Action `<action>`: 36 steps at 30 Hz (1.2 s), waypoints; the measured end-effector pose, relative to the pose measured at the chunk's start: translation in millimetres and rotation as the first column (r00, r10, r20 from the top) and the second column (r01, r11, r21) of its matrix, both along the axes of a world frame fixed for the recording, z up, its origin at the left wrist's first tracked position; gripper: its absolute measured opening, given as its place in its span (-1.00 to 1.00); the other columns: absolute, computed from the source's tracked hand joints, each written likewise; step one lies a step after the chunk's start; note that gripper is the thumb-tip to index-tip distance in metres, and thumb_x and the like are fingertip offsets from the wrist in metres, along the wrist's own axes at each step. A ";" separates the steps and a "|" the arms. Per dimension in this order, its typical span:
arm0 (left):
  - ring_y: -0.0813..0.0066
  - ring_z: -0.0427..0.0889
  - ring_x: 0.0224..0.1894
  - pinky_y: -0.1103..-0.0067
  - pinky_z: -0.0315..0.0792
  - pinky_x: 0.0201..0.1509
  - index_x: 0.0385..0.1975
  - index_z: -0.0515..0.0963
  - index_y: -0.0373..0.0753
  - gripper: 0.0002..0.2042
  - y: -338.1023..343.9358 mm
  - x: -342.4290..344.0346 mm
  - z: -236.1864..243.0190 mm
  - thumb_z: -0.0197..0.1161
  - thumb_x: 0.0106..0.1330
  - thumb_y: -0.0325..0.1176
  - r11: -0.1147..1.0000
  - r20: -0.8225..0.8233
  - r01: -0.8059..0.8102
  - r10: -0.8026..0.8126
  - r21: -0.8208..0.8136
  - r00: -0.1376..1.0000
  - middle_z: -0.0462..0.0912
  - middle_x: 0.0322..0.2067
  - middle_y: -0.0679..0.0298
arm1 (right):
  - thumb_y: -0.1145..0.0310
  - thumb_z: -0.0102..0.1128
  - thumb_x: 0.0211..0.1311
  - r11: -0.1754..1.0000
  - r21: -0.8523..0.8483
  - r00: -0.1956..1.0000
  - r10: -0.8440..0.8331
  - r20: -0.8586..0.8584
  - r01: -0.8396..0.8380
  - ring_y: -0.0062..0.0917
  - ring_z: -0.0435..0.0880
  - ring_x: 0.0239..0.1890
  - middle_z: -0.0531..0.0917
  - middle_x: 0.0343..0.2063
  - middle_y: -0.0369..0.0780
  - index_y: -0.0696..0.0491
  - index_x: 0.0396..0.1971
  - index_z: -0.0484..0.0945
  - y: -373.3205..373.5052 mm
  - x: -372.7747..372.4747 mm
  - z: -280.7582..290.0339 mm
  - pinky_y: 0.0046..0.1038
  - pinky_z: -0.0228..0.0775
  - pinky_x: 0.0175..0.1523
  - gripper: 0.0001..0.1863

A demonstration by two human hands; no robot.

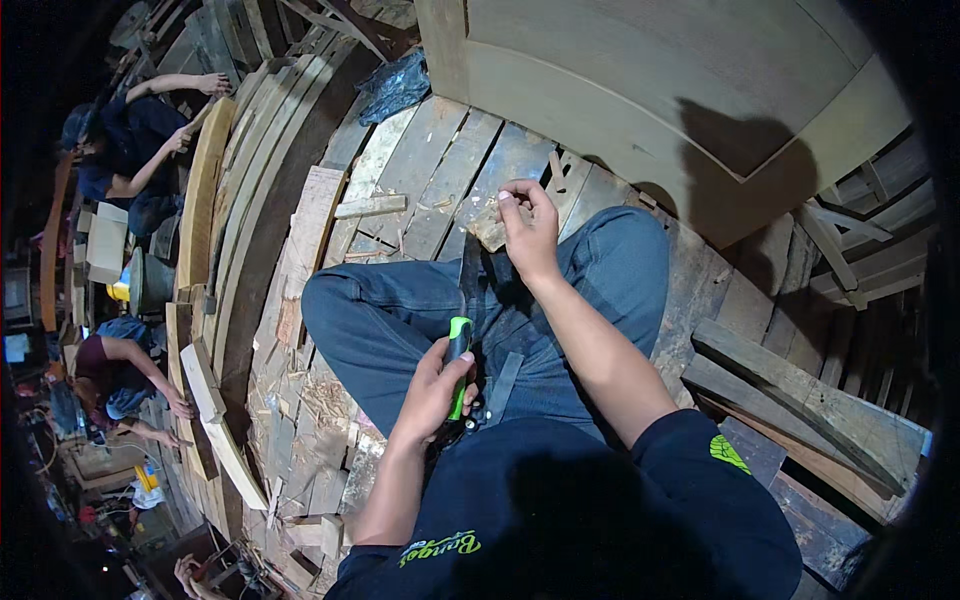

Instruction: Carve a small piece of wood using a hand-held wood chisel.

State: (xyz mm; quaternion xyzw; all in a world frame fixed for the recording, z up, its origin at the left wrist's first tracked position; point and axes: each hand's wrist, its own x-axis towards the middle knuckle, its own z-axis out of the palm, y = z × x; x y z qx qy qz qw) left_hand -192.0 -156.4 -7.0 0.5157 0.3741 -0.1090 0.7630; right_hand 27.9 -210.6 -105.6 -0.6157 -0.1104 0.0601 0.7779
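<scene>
My left hand (pixel 432 390) is wrapped round the green-and-black handle of a long, flat-bladed tool (pixel 461 345). Its dark blade points away from me, over my crossed legs; whether it is a saw or a knife I cannot tell. My right hand (pixel 530 230) is raised beyond my lap, right of the blade tip. Its fingers are curled in toward the thumb, and anything between them is too small to make out. Close below those fingers shows a pale tan patch of wood (pixel 487 234).
A large wooden panel (pixel 640 90) stands in front of me. Wood shavings (pixel 310 410) litter the plank floor (pixel 440 170). Long stacked boards (pixel 290 150) run along the left, with two people (pixel 130 170) beyond. A crumpled dark plastic bag (pixel 395 87) lies ahead; timber (pixel 800 400) is at right.
</scene>
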 end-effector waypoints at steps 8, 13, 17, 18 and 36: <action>0.63 0.46 -0.57 0.63 0.36 -0.58 -0.06 0.38 -0.26 -0.81 -1.0 1.9 5.1 0.13 0.48 -0.32 1.000 -0.014 -0.005 0.006 0.010 1.000 0.46 -0.44 0.33 | 0.51 0.17 0.31 1.000 0.002 1.000 -0.007 0.028 0.007 -0.68 0.56 -0.42 0.57 -0.47 -0.33 0.16 -0.27 0.56 2.1 -0.3 -2.0 -0.57 0.40 -0.25 -0.94; 0.63 0.46 -0.57 0.64 0.36 -0.58 -0.08 0.38 -0.26 -0.82 0.8 -2.9 -0.8 0.13 0.48 -0.33 1.000 0.008 -0.001 0.001 -0.012 1.000 0.46 -0.44 0.33 | 0.52 0.17 0.30 1.000 0.005 1.000 -0.003 0.026 0.003 -0.68 0.54 -0.41 0.57 -0.48 -0.34 0.16 -0.29 0.55 2.6 -0.8 -1.5 -0.56 0.39 -0.23 -0.95; 0.57 0.47 -0.57 0.61 0.37 -0.57 -0.08 0.37 -0.27 -0.79 -2.0 -1.4 2.0 0.13 0.47 -0.29 1.000 -0.012 0.017 -0.017 0.012 1.000 0.48 -0.43 0.28 | 0.52 0.17 0.29 0.999 -0.034 1.000 0.020 0.012 -0.020 -0.67 0.55 -0.37 0.61 -0.42 -0.31 0.17 -0.27 0.56 -2.6 -2.4 2.1 -0.57 0.40 -0.19 -0.93; 0.57 0.47 -0.57 0.61 0.37 -0.57 -0.08 0.37 -0.27 -0.79 -1.3 -2.8 0.3 0.13 0.46 -0.29 1.000 -0.019 0.025 -0.025 0.008 1.000 0.47 -0.44 0.29 | 0.52 0.18 0.29 0.997 -0.076 0.998 0.009 0.061 -0.004 -0.66 0.56 -0.36 0.62 -0.42 -0.31 0.17 -0.27 0.56 -2.0 -1.8 -1.5 -0.57 0.41 -0.18 -0.93; 0.58 0.47 -0.57 0.62 0.36 -0.56 -0.09 0.39 -0.27 -0.79 0.3 -2.5 0.5 0.13 0.47 -0.28 1.000 -0.011 0.014 -0.013 0.026 1.000 0.46 -0.48 0.31 | 0.51 0.20 0.26 0.999 -0.025 0.999 0.024 0.021 -0.024 -0.65 0.54 -0.33 0.61 -0.43 -0.31 0.17 -0.30 0.56 1.6 -1.5 -1.7 -0.56 0.40 -0.13 -0.94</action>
